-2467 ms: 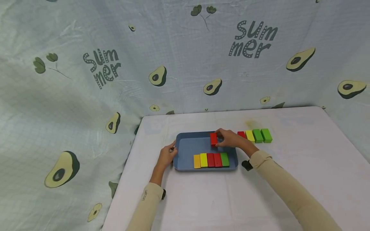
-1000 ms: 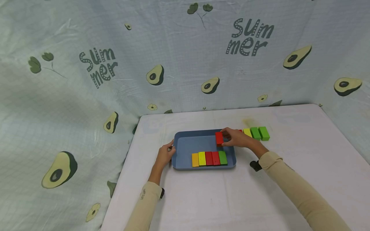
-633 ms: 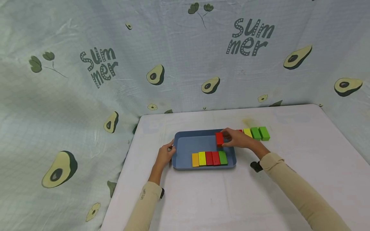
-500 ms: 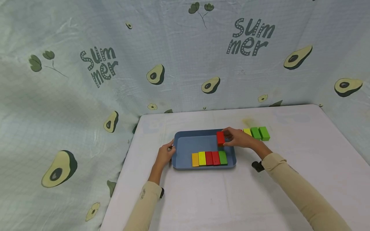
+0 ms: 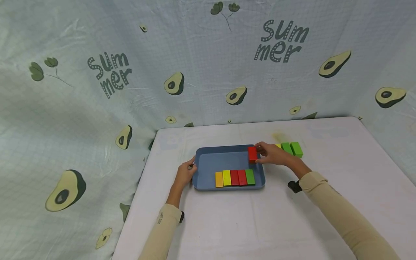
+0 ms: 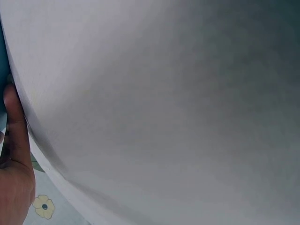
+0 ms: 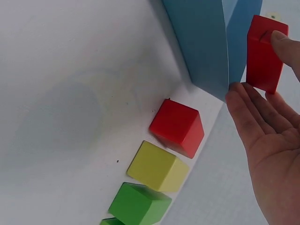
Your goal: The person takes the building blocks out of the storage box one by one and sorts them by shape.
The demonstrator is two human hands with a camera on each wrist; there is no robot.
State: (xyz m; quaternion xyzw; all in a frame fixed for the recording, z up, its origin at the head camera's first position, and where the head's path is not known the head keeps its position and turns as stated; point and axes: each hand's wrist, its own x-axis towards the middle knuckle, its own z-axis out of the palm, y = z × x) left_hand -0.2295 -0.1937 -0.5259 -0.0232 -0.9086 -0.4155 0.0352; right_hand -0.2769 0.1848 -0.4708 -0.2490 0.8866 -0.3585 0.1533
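My right hand (image 5: 272, 154) pinches a red block (image 5: 252, 154) by its ends, thumb against fingers, over the far right corner of the blue-grey tray (image 5: 208, 185). In the right wrist view the same red block (image 7: 265, 61) is tilted between thumb and fingers, close to the tray wall (image 7: 201, 47). My left hand (image 5: 185, 173) rests at the tray's left edge, its fingertips touching the rim. Along the tray's near side lies a row of an orange block (image 5: 219, 179), a yellow block (image 5: 226, 178), two red blocks (image 5: 238, 178) and a green block (image 5: 250, 177).
Right of the tray, a row of blocks stands on the white table (image 5: 227, 224): a red block (image 7: 176, 124), a yellow block (image 7: 154, 165) and two green blocks (image 5: 296, 149). My right hand partly covers this row in the head view. A patterned cloth (image 5: 201, 54) hangs behind.
My right hand has moved rightward with the red block, toward the tray's far right corner, and now hides the red block outside the tray. The left hand has stayed at the rim.
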